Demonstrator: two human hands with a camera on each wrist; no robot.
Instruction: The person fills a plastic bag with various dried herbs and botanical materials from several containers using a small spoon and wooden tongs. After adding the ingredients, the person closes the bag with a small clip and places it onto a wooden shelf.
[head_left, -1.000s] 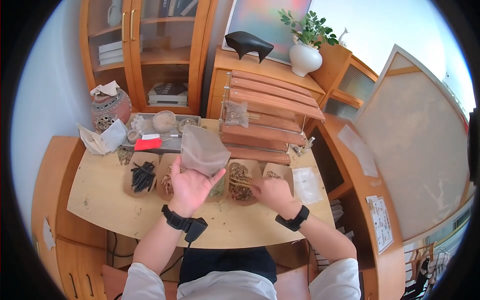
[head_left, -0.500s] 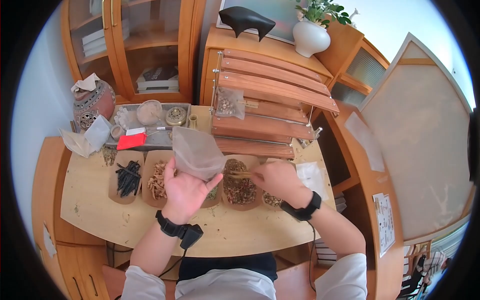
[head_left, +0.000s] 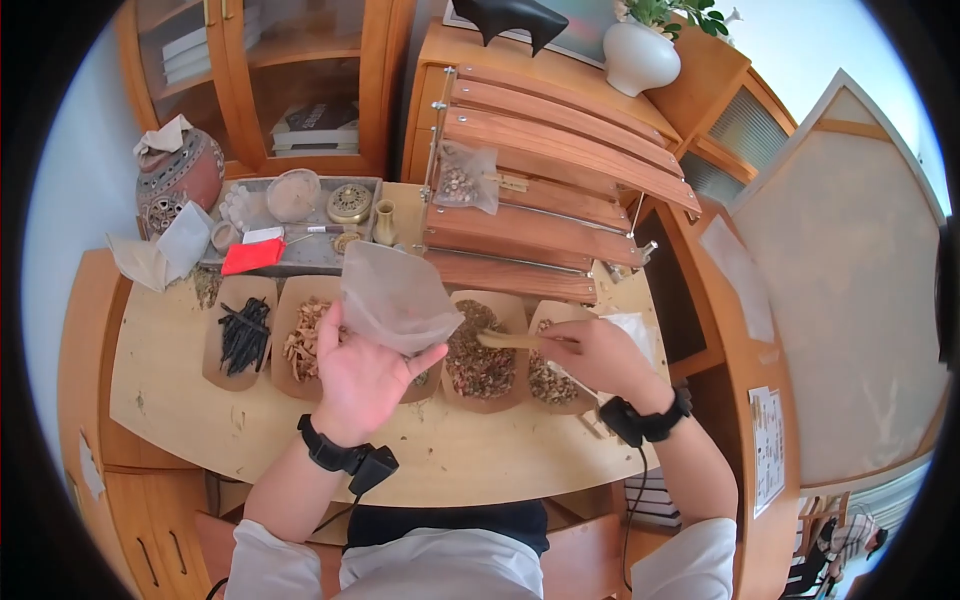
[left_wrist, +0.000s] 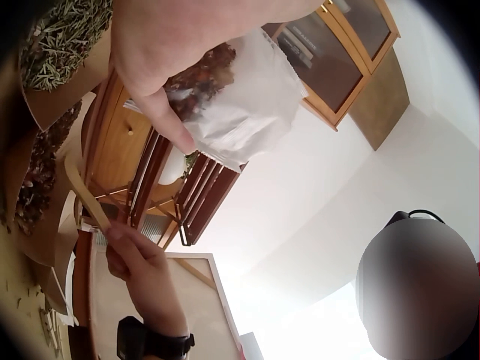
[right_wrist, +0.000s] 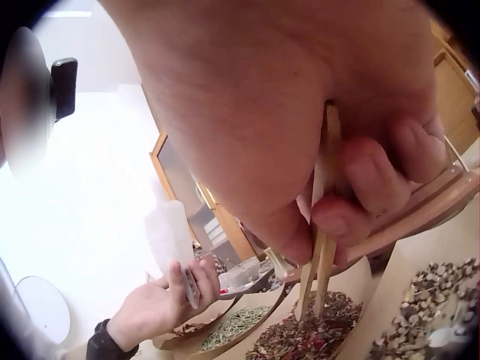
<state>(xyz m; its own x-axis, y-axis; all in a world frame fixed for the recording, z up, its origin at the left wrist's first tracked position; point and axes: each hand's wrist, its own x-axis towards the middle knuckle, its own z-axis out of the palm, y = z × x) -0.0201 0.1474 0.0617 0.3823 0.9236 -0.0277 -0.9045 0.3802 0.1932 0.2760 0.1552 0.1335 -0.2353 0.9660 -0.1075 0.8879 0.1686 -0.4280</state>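
My left hand (head_left: 365, 385), palm up, holds a translucent pouch (head_left: 395, 295) between thumb and fingers. The pouch hides most of those fingers in the head view. Dark reddish-brown bits (left_wrist: 202, 75) show inside it in the left wrist view. My right hand (head_left: 610, 360) pinches light wooden tweezers (right_wrist: 322, 270) from above. Their two tips reach into the dry, reddish-brown flakes (right_wrist: 319, 334) of a brown paper box (head_left: 485, 404). To the right, partly under the right hand, is a box of coarse pale and dark pieces (right_wrist: 427, 307).
Further left stand paper boxes with black sticks (head_left: 243, 337) and pale curled strips (head_left: 303, 345). Green needle-like leaves (right_wrist: 236, 326) lie in a box beneath the left hand. A slatted wooden rack (head_left: 540, 150) and a grey tray (head_left: 300, 262) holding small vessels stand behind.
The right hand has shifted rightward, showing more of the tweezers, whose tips remain at the reddish-brown flakes. The left hand still holds the pouch. The head view has also shifted.
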